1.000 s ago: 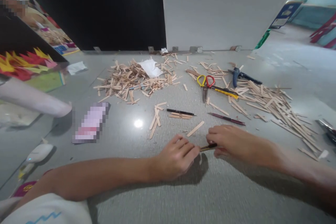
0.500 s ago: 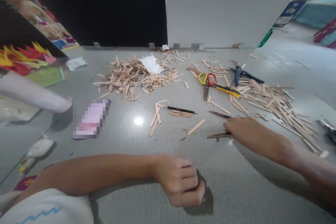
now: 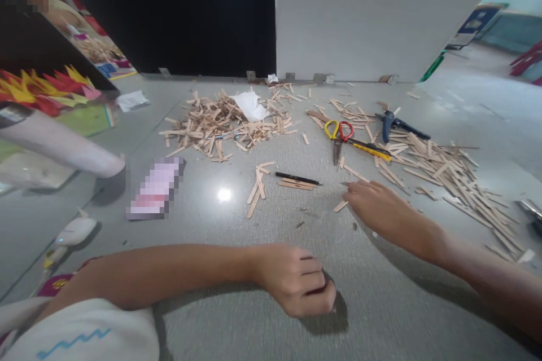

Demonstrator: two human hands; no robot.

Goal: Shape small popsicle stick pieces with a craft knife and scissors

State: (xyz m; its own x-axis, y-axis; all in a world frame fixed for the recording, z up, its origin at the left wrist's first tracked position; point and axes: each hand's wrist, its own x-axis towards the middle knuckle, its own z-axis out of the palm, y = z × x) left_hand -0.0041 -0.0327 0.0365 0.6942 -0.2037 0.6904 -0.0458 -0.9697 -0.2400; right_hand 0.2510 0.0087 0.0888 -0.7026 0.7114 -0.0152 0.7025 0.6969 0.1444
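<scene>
My left hand (image 3: 298,282) rests on the table, fingers curled into a fist. Something dark shows at its far side, but what the fingers hold, if anything, is hidden. My right hand (image 3: 370,203) reaches in from the right, palm down and closed over a wooden craft stick (image 3: 340,206), whose near end pokes out under the fingers. A thin pointed tip (image 3: 345,183) shows just beyond that hand. A black pen (image 3: 298,178) lies alongside short flat sticks (image 3: 296,185). Several more sticks (image 3: 255,192) lie left of the pen.
Scissors (image 3: 337,138) with yellow and red handles lie beside a yellow-black cutter (image 3: 370,149). Blue cutting pliers (image 3: 387,124) lie behind. Stick heaps (image 3: 220,124) spread left and right. A glue gun (image 3: 76,231), phone-shaped pink item (image 3: 156,187) and rolled tube (image 3: 68,144) are at left.
My right hand has moved left and slightly forward; the craft stick has shifted right under its fingers. The tweezer-like tool beneath it is no longer visible. My left hand stays closed in place.
</scene>
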